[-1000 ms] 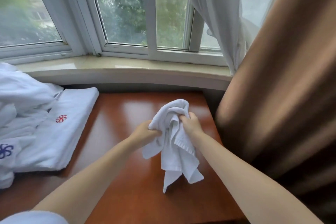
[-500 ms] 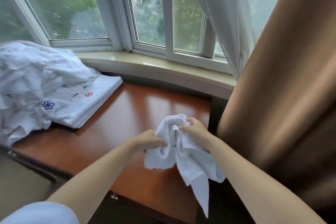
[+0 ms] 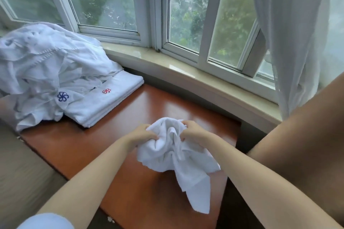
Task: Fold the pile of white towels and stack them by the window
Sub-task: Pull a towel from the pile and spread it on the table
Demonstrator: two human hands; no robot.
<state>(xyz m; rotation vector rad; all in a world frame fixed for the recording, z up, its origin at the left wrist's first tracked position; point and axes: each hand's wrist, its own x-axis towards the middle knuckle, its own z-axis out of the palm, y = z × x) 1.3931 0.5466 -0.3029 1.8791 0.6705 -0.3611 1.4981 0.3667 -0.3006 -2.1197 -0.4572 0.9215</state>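
A small crumpled white towel [image 3: 175,156] hangs bunched above the red-brown wooden table [image 3: 104,141], one corner drooping toward the table's near edge. My left hand [image 3: 142,134] grips its upper left part and my right hand [image 3: 192,130] grips its upper right part, fingers curled into the cloth. At the left, a heap of rumpled white towels [image 3: 42,72], one with a blue flower mark, lies partly on a flat folded stack [image 3: 109,98] bearing a red flower mark.
A pale stone window sill [image 3: 186,72] curves behind the table below the white-framed window. A sheer white curtain [image 3: 290,33] hangs at the right, with a brown drape [image 3: 301,147] in front of it close to my right arm. A beige surface lies left of the table.
The view has swung left, bringing the towel heap further into sight. My hands have drawn slightly apart along the towel's top, spreading the bunched cloth between them.
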